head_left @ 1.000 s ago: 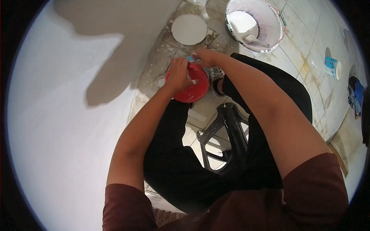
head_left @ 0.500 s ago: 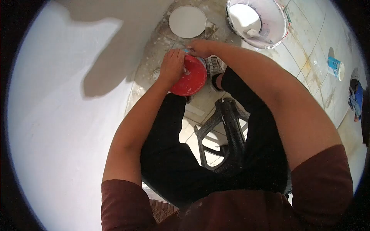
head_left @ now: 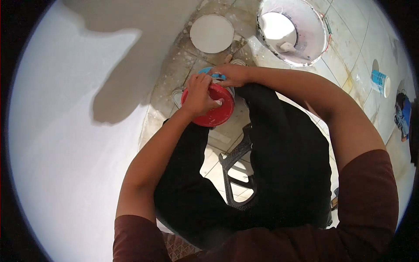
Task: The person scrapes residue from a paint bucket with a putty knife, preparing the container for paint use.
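A red round shallow dish or lid [head_left: 220,115], speckled with white, is tilted between my knees. My left hand [head_left: 200,94] is closed over its left rim, with the thumb pressed inside near a white spot. At the far edge of the dish, my right hand [head_left: 229,75] is closed around a bright blue piece [head_left: 218,76]. Another bit of blue shows just left of it. My fingers and the dish hide most of this blue thing, so its kind cannot be made out.
A white round lid [head_left: 212,34] lies on the stained tile floor beyond my hands. Right of it stands a large paint-smeared bucket [head_left: 312,26] with a tool inside. Farther right is a blue-and-white tub [head_left: 380,83]. A black frame [head_left: 238,157] stands between my legs; a white wall [head_left: 65,153] is at left.
The red dish and both hands have come closer to me. My left thumb has moved onto the dish's inner face. My right knee has swung inward, and more of the blue piece shows.
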Demonstrator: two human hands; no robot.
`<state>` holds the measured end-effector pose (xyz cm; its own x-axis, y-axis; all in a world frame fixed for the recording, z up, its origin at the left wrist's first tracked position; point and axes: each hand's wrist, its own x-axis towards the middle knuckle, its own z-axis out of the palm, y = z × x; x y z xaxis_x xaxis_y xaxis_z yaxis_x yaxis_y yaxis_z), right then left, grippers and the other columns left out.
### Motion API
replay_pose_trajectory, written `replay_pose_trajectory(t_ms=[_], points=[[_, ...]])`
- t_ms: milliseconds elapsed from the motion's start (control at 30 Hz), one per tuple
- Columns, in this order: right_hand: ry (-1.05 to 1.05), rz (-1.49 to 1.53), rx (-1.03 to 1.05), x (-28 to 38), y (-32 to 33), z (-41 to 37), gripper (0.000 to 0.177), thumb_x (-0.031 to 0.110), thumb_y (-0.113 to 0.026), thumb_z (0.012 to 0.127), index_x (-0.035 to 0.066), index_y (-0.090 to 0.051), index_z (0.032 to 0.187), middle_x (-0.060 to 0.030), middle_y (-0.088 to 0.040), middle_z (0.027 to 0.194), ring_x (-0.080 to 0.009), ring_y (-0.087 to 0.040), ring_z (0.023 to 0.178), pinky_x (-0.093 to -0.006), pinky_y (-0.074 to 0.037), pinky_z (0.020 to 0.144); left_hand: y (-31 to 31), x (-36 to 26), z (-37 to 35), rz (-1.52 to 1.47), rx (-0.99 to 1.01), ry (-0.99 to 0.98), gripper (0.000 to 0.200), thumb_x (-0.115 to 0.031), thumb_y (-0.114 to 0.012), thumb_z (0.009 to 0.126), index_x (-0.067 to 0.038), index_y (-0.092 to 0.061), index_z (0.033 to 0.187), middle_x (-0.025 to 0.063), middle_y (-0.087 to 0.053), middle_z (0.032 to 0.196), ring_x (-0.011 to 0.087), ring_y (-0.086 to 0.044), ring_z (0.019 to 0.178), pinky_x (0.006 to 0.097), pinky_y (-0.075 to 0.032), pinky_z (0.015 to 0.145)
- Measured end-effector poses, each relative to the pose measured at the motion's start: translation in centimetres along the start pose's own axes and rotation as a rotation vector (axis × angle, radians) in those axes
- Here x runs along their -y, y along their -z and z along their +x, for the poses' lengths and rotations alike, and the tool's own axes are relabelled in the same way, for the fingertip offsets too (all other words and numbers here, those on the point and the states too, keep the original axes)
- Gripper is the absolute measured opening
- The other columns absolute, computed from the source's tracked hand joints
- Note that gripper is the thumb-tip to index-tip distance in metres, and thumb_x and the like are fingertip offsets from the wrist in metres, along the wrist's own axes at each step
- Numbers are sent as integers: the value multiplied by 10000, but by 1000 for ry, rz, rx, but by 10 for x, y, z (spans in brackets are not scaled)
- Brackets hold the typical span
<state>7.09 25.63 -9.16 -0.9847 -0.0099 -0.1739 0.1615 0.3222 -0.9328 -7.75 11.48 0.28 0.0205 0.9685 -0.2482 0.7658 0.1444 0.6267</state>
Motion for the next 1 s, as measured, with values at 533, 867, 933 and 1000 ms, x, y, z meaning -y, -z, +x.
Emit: replay_pose_trajectory(t_ms=[533, 867, 933, 1000], points=[[32, -100, 21, -16, 11, 37, 593, 321, -673, 724, 35, -607, 1239, -242, -645, 1076, -419, -605, 914, -455, -474, 849, 1, 26, 10, -300, -157, 11, 525, -272, -890, 508, -68, -519, 819, 91, -532, 845, 320, -515, 852, 408, -416, 787], [69, -100, -28, -21, -1, 37, 625, 436, -662, 710, 13, -651, 1170, -219, -671, 1018, -381, -643, 897, -433, -479, 852, -1, 23, -5, -292, -122, 2, 527, -168, -875, 561, -81, -520, 941, 97, -518, 917, 301, -515, 897, 391, -437, 818], [55, -75, -20, -17, 1, 36, 636, 410, -665, 695, -10, -643, 1173, -213, -664, 1091, -385, -628, 944, -433, -454, 914, 1, 22, -6, -255, -101, -12, 514, -143, -865, 571, -76, -523, 948, 110, -527, 941, 314, -515, 925, 399, -438, 834], [50, -44, -18, -16, -2, 34, 626, 392, -669, 697, -17, -643, 1171, -214, -661, 1102, -382, -630, 952, -424, -459, 915, 0, 21, -7, -232, -102, -4, 481, -101, -834, 589, -69, -524, 955, 123, -535, 962, 324, -512, 958, 409, -434, 852]])
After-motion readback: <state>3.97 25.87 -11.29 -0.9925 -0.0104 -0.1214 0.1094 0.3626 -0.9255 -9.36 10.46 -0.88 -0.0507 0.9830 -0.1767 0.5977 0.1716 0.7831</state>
